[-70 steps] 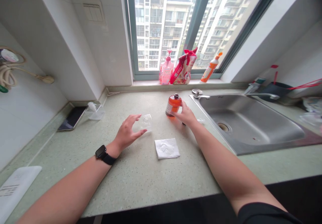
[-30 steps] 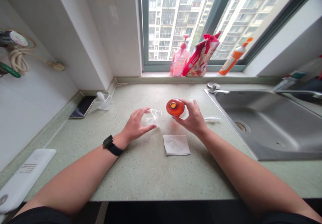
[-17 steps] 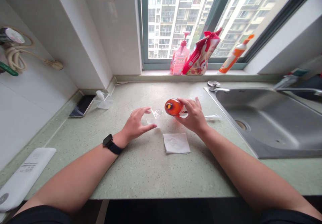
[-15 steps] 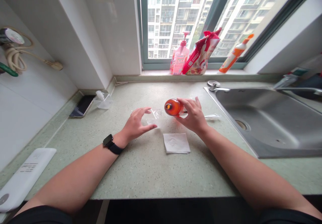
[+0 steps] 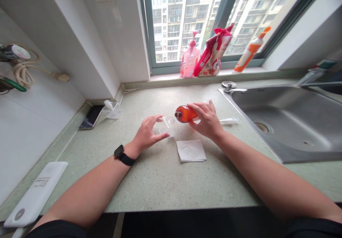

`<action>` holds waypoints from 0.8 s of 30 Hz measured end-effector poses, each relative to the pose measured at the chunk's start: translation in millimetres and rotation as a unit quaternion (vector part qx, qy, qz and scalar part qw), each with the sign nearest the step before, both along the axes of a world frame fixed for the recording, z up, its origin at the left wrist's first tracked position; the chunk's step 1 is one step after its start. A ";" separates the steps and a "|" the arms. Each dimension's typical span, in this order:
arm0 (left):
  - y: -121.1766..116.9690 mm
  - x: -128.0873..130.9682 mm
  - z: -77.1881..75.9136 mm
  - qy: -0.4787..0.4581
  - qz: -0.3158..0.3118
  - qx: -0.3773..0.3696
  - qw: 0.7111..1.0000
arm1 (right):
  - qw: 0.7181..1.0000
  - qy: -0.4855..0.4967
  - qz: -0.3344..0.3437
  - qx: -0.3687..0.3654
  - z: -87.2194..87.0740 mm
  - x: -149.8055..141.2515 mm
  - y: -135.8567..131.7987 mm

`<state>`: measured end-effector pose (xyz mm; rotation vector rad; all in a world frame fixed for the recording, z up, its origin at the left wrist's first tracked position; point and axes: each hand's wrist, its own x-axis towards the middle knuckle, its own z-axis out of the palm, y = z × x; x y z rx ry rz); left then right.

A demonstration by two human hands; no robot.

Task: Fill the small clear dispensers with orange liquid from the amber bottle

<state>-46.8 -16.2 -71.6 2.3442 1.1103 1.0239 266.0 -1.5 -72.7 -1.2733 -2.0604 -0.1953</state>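
My right hand is wrapped round an orange see-through bottle, tipped over so its uncapped neck points left. The neck is beside a clear plastic container on the countertop. My left hand curves about the container's left side, thumb at the near edge and fingertips at the far edge. The container's outline is faint, and any liquid in it cannot be made out. A folded white paper napkin lies on the counter in front of both hands.
Right of my right hand lies a clear plastic item, then the steel sink. A phone and a clear box with a white nozzle stand back left. Bottles and a red bag line the sill.
The orange bottle has tipped further over, its neck now pointing left toward the clear container. My left hand stays in place about the container. The view has shifted slightly.
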 end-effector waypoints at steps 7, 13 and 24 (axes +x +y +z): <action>-0.3 0.4 -0.9 0.011 -0.002 0.012 1.000 | 0.999 -0.017 0.003 0.044 -2.4 0.3 1.2; 0.0 2.1 -3.0 0.017 0.013 0.016 1.000 | 0.998 -0.023 0.001 0.062 -2.1 0.1 1.1; -0.6 7.0 -2.9 0.031 0.032 0.021 0.999 | 0.997 -0.025 -0.011 0.070 -2.5 -1.9 1.6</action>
